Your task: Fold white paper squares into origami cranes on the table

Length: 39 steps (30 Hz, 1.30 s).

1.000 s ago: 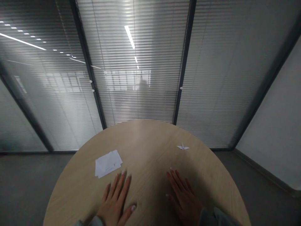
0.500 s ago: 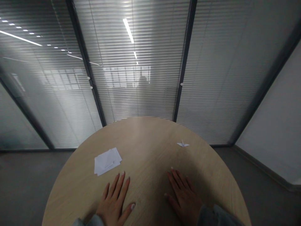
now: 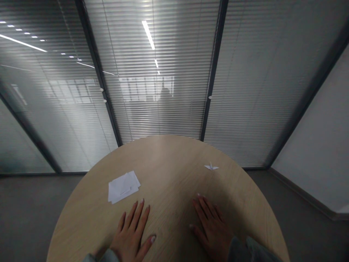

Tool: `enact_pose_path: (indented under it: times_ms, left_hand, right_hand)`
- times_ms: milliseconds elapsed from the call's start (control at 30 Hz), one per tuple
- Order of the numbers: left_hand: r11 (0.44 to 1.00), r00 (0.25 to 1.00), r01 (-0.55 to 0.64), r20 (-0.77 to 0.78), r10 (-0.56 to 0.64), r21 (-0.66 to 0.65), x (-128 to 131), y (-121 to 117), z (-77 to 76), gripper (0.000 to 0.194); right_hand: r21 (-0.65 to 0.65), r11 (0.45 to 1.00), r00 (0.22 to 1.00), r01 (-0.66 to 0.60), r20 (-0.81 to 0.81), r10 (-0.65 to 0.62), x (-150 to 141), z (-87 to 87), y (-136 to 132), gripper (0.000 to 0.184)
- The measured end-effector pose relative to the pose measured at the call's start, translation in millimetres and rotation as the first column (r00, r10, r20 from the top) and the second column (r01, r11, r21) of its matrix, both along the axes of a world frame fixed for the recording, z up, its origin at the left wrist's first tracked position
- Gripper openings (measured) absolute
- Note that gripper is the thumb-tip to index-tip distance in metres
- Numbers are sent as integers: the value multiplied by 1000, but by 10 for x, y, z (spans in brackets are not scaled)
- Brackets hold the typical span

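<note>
My left hand (image 3: 131, 233) lies flat on the round wooden table (image 3: 166, 156), palm down with fingers spread, holding nothing. Just beyond its fingertips is a small loose stack of white paper sheets (image 3: 122, 187), apart from the hand. My right hand (image 3: 211, 227) also rests palm down on the tabletop, fingers stretched out and nothing in them. Farther off, past the right fingertips, stands a small folded white paper crane (image 3: 211, 166) with its wings out. Neither hand touches the crane or the sheets.
Glass partitions with horizontal blinds (image 3: 163, 116) rise behind the table's far edge, split by dark frames (image 3: 214, 72). A white wall (image 3: 316, 145) is at the right. Grey floor (image 3: 24, 207) shows on both sides of the table.
</note>
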<state>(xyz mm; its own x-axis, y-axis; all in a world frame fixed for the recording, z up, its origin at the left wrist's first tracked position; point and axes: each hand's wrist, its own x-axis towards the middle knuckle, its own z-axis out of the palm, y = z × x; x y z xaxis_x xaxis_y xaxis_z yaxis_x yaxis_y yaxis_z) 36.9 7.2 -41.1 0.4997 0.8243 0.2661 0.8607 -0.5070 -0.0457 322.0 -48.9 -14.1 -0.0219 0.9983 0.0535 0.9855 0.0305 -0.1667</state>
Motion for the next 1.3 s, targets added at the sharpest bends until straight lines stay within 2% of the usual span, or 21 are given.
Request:
enact_pose_path:
  times_ms: [67, 167, 433, 733, 1000, 1300]
  left_hand:
    - [999, 999, 37, -7, -37, -29, -19, 35, -50, 65]
    - [1000, 1000, 15, -4, -15, -27, -16, 42, -63, 66]
    - [1000, 1000, -19, -4, 19, -8, 78, -95, 171, 61]
    - [1000, 999, -30, -38, 30, -2, 84, -96, 204, 60]
    - [1000, 1000, -10, -4, 10, 0, 57, -89, 157, 60]
    - [998, 999, 47, 3, -47, -50, -69, 66, -106, 65]
  right_hand:
    - [24, 1000, 1000, 1, -3, -1, 7, -27, 7, 69]
    - [56, 998, 1000, -1, -8, 1, 13, -80, 18, 68]
    - [55, 998, 1000, 0, 0, 0, 25, -99, 20, 68]
    - [46, 999, 1000, 5, -19, -5, 19, -67, 5, 68]
    - [57, 998, 1000, 7, -13, -7, 5, -58, 6, 68]
    - [28, 1000, 1000, 4, 6, -4, 11, -41, 7, 69]
